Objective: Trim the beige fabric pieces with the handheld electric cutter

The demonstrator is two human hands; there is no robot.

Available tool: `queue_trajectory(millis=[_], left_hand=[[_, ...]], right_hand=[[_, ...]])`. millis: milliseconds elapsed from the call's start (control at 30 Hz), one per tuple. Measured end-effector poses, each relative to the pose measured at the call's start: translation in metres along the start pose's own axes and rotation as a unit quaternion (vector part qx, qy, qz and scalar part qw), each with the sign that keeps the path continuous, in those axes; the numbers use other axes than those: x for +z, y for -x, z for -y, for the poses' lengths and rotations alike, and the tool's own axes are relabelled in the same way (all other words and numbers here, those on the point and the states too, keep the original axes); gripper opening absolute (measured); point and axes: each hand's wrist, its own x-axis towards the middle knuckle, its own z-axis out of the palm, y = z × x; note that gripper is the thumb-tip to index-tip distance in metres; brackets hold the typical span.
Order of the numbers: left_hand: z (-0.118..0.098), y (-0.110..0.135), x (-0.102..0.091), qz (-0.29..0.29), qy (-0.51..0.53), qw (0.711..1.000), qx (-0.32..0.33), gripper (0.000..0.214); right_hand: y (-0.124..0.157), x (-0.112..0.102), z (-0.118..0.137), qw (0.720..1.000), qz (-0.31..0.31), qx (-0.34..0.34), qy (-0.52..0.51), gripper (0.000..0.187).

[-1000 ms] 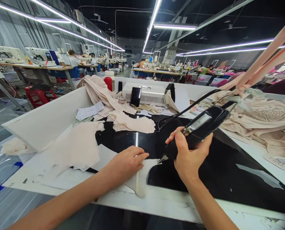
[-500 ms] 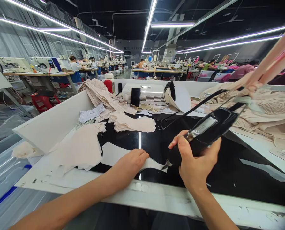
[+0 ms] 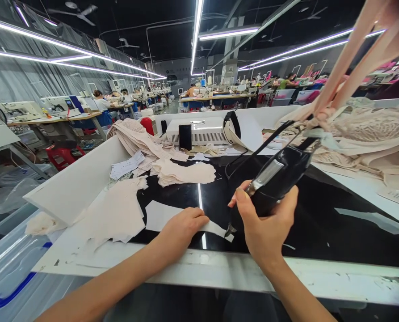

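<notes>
My left hand (image 3: 186, 223) is closed over a curved white fabric piece (image 3: 161, 215), fingers bent and pressed together, holding it against the black tabletop (image 3: 320, 223). My right hand (image 3: 266, 219) grips a black handheld electric cutter (image 3: 283, 167), tilted with its metal tip down. That tip touches the narrow right end of the white piece, where a small end bit sits at an angle. Peach elastic straps (image 3: 343, 85) are tied to the cutter's upper end, and a black cable runs from it. My right palm hides part of the cutter's body.
Beige fabric stacks (image 3: 115, 210) lie left of my hand, with another stack (image 3: 186, 172) beyond. A white vented box (image 3: 206, 132) and a phone (image 3: 185, 137) stand at the back. More beige fabric (image 3: 370, 134) is heaped right. A white panel (image 3: 75, 183) borders the left.
The view has shifted slightly. The cutter's tip has moved a little across the white piece's right end, and the end bit now sits at an angle. My left hand stays on the piece.
</notes>
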Motion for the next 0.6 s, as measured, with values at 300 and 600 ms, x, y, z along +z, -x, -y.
queue_trajectory(millis=[300,600], left_hand=[[0.003,0.004,-0.010,0.013,-0.022,0.999,0.026,0.042],[-0.016,0.004,-0.024,0.082,-0.090,0.992,0.011,0.031]], right_hand=[[0.006,0.003,-0.001,0.999,-0.026,0.035,0.025,0.056],[0.010,0.005,0.001,0.999,-0.025,0.032,0.025,0.056]])
